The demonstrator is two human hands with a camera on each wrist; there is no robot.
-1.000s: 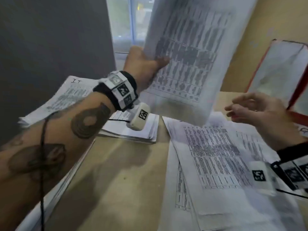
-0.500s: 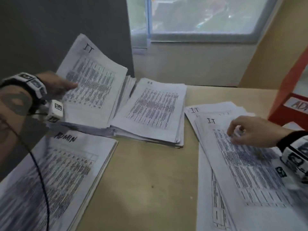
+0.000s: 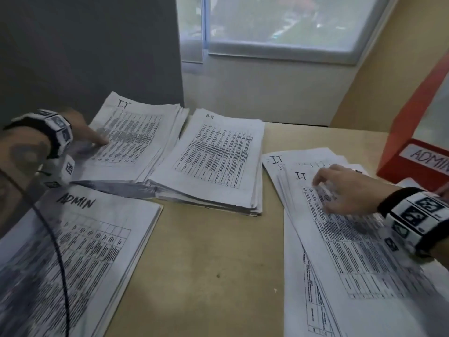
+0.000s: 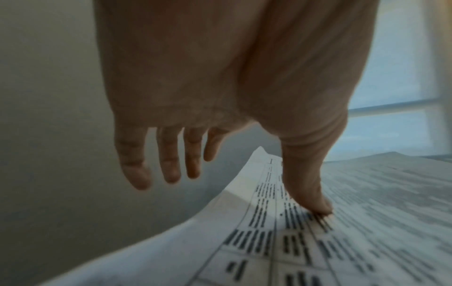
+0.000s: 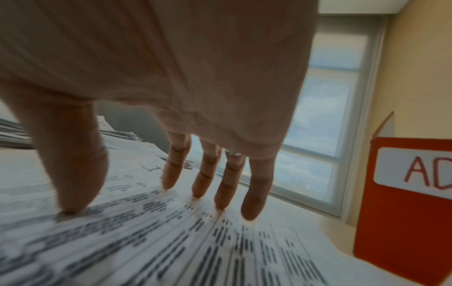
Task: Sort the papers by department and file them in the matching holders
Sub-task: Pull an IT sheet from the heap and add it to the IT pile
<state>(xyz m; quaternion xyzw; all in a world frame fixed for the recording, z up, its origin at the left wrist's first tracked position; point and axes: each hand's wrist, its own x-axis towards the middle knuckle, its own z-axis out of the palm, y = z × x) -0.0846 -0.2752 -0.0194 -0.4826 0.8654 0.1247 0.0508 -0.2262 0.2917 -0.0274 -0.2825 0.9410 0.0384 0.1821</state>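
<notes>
From the head camera we see a tan wooden table [image 3: 206,276] carrying several piles of white printed sheets: a stack headed "IT" [image 3: 136,137] at the far left, a stack of table-printed sheets with a small unreadable heading [image 3: 218,161] just to its right and touching it, a near-left stack headed "ADMIN" [image 3: 80,259], and a loose, fanned pile of sheets marked "IT" [image 3: 352,251] on the right. A red cardboard file holder labelled "ADMIN" [image 3: 413,152] stands at the far right, just beside that loose pile. Our left hand [image 3: 82,132] lies at the left edge of the far-left stack with its thumb on the top sheet; our right hand [image 3: 345,188] rests on the loose pile, fingers spread. From the left wrist camera, we see the left hand [image 4: 220,87] relaxed and uncurled: only the thumb [image 4: 310,193] presses on the printed top sheet [image 4: 318,241], while the other fingers [image 4: 168,160] hang straight past the paper's edge, gripping nothing. From the right wrist camera, the right hand [image 5: 171,77] is spread flat, straight fingertips [image 5: 203,185] and thumb touching the top sheet of the loose pile [image 5: 171,241], nothing pinched, with the red holder [image 5: 403,222] standing to the right.
</notes>
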